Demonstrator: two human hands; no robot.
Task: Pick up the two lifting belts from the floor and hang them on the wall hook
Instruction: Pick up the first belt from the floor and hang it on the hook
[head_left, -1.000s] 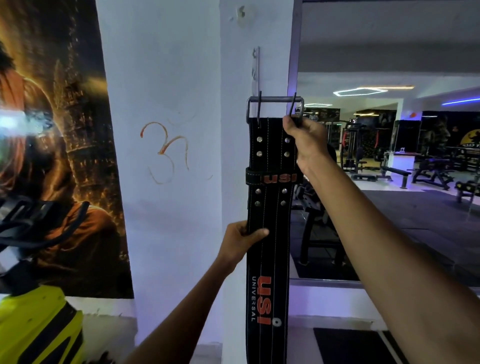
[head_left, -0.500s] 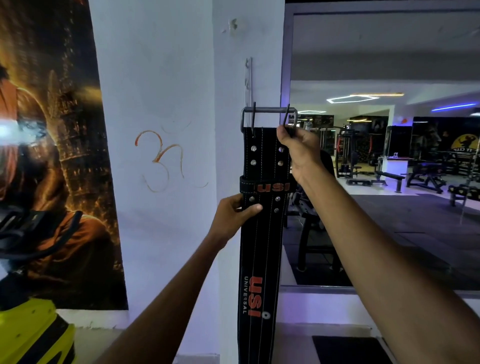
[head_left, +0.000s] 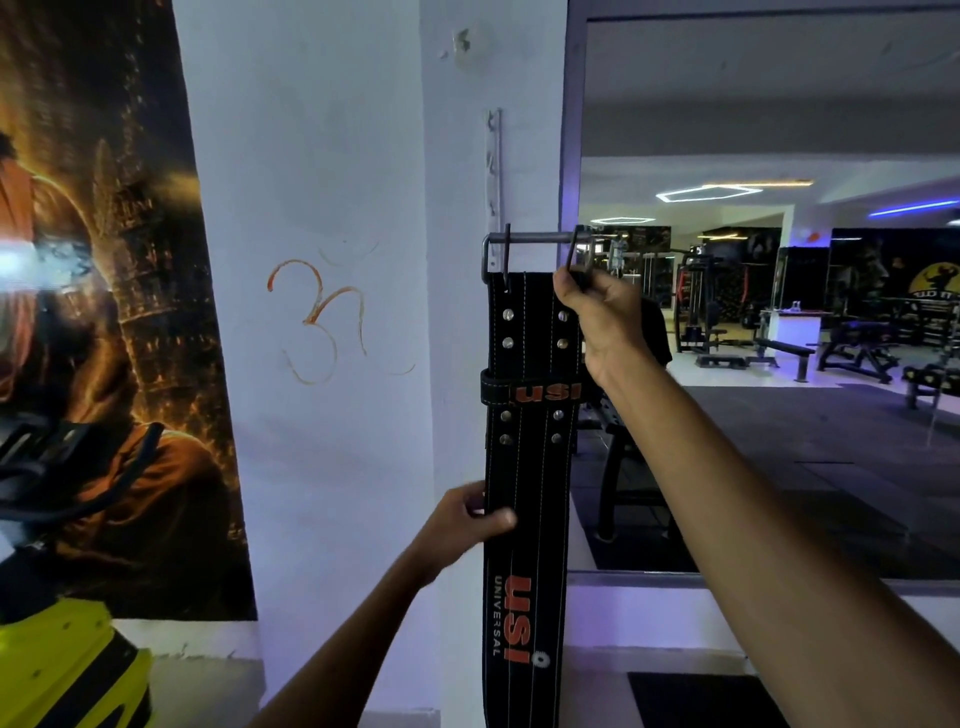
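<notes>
Belt (head_left: 530, 499) hanging before pillar (head_left: 457, 364), between left-hand fingers (head_left: 496, 518) low and right-hand fingers (head_left: 566, 286) at buckle (head_left: 535, 244); hook rail (head_left: 493, 171) above.

Count, head view:
- Lifting belt (head_left: 530, 467): 1 visible, black, "USI" print. 2nd belt not seen.
- Buckle (head_left: 537, 254): 1, w/ 2 prongs.
- Rivets on belt: 8, in 2 groups of 4, above and below 1 keeper loop (head_left: 530, 392).
- Hands: 2, left hand (head_left: 462, 514) and right hand (head_left: 605, 317), both on belt.
- Wall hook strip (head_left: 493, 171): 1; hook qty unclear.
- Wall poster (head_left: 104, 312): 1.
- Orange wall symbol (head_left: 322, 317): 1.
- Mirror (head_left: 769, 312): 1.
</notes>
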